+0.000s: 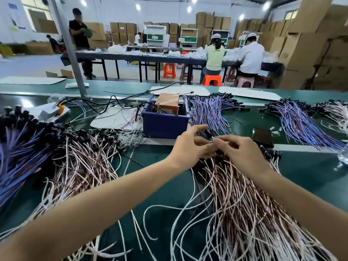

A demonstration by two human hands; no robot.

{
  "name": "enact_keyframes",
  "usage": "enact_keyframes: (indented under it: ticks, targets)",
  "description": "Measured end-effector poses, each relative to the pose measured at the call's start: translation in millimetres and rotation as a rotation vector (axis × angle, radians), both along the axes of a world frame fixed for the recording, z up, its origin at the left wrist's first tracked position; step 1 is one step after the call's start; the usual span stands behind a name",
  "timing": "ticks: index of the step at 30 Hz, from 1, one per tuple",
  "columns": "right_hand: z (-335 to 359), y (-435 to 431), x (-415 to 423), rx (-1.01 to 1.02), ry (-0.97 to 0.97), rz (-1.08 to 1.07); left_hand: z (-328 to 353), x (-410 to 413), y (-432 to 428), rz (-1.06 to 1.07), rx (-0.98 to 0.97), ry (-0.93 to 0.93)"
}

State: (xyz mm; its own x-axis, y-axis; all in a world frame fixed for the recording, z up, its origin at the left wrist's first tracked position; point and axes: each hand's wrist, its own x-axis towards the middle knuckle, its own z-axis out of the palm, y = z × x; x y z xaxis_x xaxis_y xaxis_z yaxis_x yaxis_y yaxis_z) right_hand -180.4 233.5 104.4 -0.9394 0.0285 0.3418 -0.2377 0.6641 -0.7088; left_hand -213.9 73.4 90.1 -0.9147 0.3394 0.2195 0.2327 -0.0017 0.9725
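Note:
A big bundle of brown-and-white wires (pixel 243 200) with black plug ends lies on the green table (pixel 308 170), fanning toward me. Both hands meet at its far end, just in front of a blue bin. My left hand (pixel 190 146) has its fingers curled around the black plug ends, thumb and forefinger raised. My right hand (pixel 243 149) pinches a thin wire or tie at the same spot, fingers bent over the bundle's head. What exactly sits between the fingertips is hidden.
A blue bin (pixel 164 119) holding an orange box stands just beyond the hands. More wire bundles lie left (pixel 79 162), far left in blue (pixel 17 162), and purple ones at the back right (pixel 301 121). A black phone (pixel 263 137) lies right of the hands. People work at tables behind.

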Motion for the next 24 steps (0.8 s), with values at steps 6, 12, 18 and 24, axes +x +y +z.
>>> enact_keyframes:
  ticks: [6,12,18,24]
  targets:
    - [12,-19,-10,0.041,-0.061,0.049,-16,15,8,0.061,-0.256,0.117]
    - [52,-17,-16,-0.526,-0.090,0.139,9,25,17,-0.135,0.005,-0.032]
    - [61,23,-56,-0.541,-0.068,-0.111,27,64,40,-0.220,-0.017,-0.296]
    - [9,61,-52,-0.217,-0.312,-0.149,9,134,36,-0.546,-0.468,-0.235]
